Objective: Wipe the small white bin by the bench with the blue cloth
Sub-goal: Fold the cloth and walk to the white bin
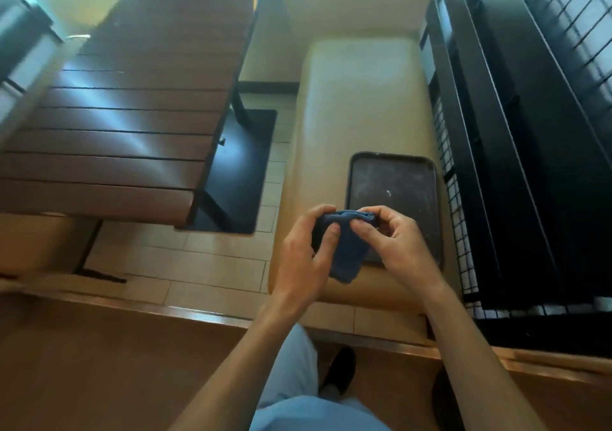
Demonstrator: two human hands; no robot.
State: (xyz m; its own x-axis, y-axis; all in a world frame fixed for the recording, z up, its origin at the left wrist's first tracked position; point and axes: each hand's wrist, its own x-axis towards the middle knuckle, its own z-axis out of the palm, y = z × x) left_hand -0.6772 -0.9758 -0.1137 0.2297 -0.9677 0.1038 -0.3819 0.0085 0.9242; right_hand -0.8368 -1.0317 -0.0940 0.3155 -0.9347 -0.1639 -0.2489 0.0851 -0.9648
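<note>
Both your hands pinch the cloth (347, 248).
Left hand (303, 258) and right hand (402, 245) hold it bunched above the tray (397, 179) on the bench (361, 93).

Tray (392, 185) on bench (357, 99), table (132, 116) to left.

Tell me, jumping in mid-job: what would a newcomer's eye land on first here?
Both hands, the left hand and the right hand, grip a bunched blue cloth at centre. Behind it a dark tray lies on the cream bench. A slatted wooden table fills the left; no white bin is visible.
</note>
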